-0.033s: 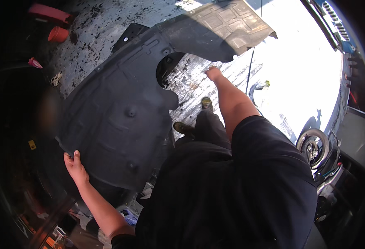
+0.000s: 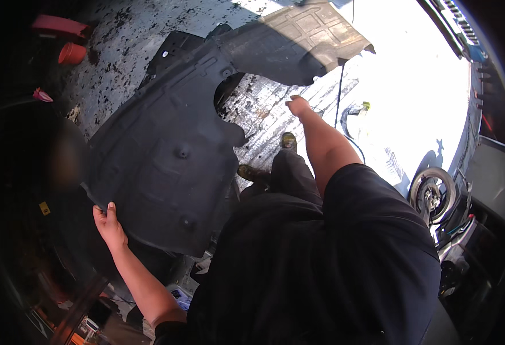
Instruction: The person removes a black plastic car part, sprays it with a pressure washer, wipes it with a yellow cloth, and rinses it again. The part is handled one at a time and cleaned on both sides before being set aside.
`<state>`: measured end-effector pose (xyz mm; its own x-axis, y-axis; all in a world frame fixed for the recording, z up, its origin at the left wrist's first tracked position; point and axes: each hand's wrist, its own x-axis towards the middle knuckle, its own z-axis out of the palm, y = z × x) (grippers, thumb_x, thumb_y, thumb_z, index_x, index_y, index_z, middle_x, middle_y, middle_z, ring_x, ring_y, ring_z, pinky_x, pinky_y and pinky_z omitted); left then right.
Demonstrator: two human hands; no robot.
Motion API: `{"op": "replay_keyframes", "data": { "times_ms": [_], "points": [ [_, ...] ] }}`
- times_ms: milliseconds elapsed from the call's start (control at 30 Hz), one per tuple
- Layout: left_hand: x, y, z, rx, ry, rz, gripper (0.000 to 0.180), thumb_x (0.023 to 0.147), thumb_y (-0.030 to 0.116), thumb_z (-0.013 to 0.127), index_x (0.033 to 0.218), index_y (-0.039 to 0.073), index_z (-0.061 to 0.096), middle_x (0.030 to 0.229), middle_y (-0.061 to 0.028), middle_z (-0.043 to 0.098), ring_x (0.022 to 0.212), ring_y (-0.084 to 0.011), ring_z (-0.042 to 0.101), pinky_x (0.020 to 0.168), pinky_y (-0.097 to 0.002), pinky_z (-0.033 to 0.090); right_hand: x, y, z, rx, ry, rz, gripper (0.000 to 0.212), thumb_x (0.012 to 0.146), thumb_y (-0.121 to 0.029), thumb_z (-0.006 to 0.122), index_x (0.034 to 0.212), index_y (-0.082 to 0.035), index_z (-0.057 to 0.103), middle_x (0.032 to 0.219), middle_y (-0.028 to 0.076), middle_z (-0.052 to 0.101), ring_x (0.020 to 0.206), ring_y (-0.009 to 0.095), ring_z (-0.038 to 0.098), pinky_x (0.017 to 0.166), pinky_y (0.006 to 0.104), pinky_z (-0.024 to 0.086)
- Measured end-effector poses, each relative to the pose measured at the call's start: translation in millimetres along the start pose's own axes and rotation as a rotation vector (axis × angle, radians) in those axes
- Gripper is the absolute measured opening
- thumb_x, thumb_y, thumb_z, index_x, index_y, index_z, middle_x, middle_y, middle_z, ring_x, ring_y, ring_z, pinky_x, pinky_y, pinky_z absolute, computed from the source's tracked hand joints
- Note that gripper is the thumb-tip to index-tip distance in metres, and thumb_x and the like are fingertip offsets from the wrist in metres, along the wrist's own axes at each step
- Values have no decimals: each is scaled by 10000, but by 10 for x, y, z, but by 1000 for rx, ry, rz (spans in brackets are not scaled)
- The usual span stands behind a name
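Observation:
A large black plastic underbody splash shield (image 2: 149, 149), moulded with ribs and a rounded cutout, stretches from my left side to the upper middle. My left hand (image 2: 110, 227) grips its near-left edge, thumb on top and fingers underneath. The far right part of the shield is dusty and sunlit. My right hand (image 2: 298, 106) is held out just beyond the cutout, apart from the shield. Its fingers are curled closed, and whatever they may hold cannot be made out.
Below lies a worn, paint-flaked floor (image 2: 131, 34), glaring white in sun at right. A red bucket (image 2: 72, 54) stands far left. A dark cable (image 2: 340, 98) crosses the floor by my right arm. A wheel (image 2: 432, 195) lies at right. A dark angular piece (image 2: 175, 49) shows behind the shield.
The shield's near edge and my left hand have shifted slightly up and to the right in view. My right hand stays almost in place, still closed.

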<state>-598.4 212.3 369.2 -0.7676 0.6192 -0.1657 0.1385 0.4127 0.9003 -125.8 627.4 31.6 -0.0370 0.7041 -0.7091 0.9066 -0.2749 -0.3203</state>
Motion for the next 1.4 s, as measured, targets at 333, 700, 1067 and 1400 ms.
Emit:
{"op": "replay_keyframes", "data": {
  "times_ms": [333, 700, 1067, 1400],
  "points": [
    [-42, -1136, 2549, 113, 74, -293, 100, 1013, 50, 613, 1094, 6, 575, 1083, -77, 654, 985, -156, 607, 922, -323, 489, -709, 3506, 469, -48, -273, 399, 655, 961, -423, 657, 1505, -84, 526, 1493, 209, 571, 1402, 355, 525, 1164, 430, 422],
    [-804, -2328, 2930, 363, 367, -569, 161, 1055, 147, 600, 1189, 63, 571, 1185, -56, 634, 1079, -164, 603, 992, -352, 485, 2251, 3568, 1332, -484, -86, 9, 789, 940, -452, 680, 1623, -242, 344, 1517, 145, 515, 1408, 357, 478, 1146, 504, 402],
    [-608, -2176, 3496, 267, 347, -595, 440, 1011, 142, 674, 1426, 101, 536, 1376, -47, 621, 1279, -199, 580, 1100, -377, 464, 3813, 3232, 2230, -705, 41, -65, 682, 973, -290, 562, 1610, -229, 327, 1431, 160, 577, 1369, 356, 536, 1215, 588, 282],
    [-808, -1794, 3451, 192, 190, -686, 396, 962, 51, 648, 1354, 37, 589, 1288, -75, 687, 1207, -206, 633, 1066, -362, 463, 1356, 3328, 516, -272, -121, -558, 616, 818, -178, 737, 1419, -149, 606, 1296, 214, 548, 1145, 456, 624, 979, 523, 529]
  ]
}}
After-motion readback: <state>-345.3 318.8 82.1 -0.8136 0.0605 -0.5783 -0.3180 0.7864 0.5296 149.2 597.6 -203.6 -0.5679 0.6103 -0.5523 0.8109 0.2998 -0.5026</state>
